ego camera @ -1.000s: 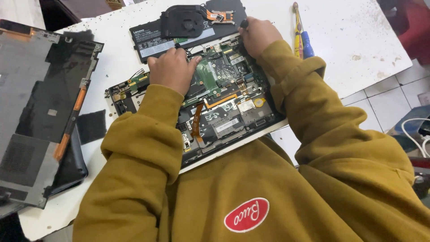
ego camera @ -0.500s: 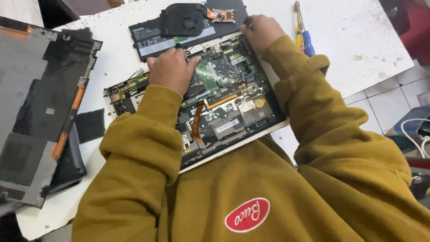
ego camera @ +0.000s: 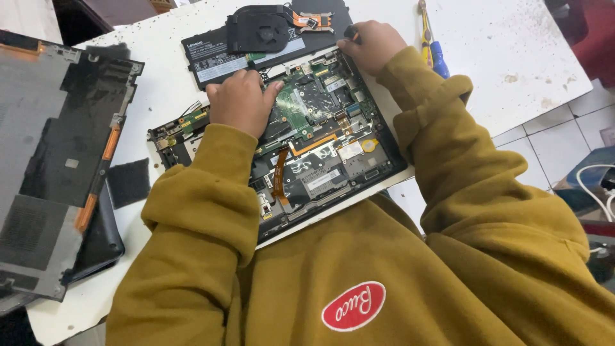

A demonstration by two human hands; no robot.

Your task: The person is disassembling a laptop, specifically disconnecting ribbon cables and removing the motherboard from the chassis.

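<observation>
The open laptop (ego camera: 301,147) lies on the white table (ego camera: 500,57), right in front of me, with its bottom cover off. I can see the green board (ego camera: 307,102) inside it and an orange strip (ego camera: 280,173) that runs down the middle.

My left hand (ego camera: 240,102) rests flat on the board near the top left. My fingers are loosely bent and close together, and they press down on the parts there. I hold nothing in this hand.

My right hand (ego camera: 371,45) sits at the top right corner of the laptop. The fingers are curled in and pinch something small and dark. I think it is the end of a tool, but it is too hidden to be sure.

Just above the laptop lies the black battery (ego camera: 224,54), and the fan (ego camera: 262,29) with its copper pipe rests on it. To the right of my right hand lies a screwdriver (ego camera: 432,45) with a yellow and blue handle.

Far on the left is the big grey cover (ego camera: 51,160), inside up. A small black pad (ego camera: 128,182) lies between it and the laptop.
</observation>
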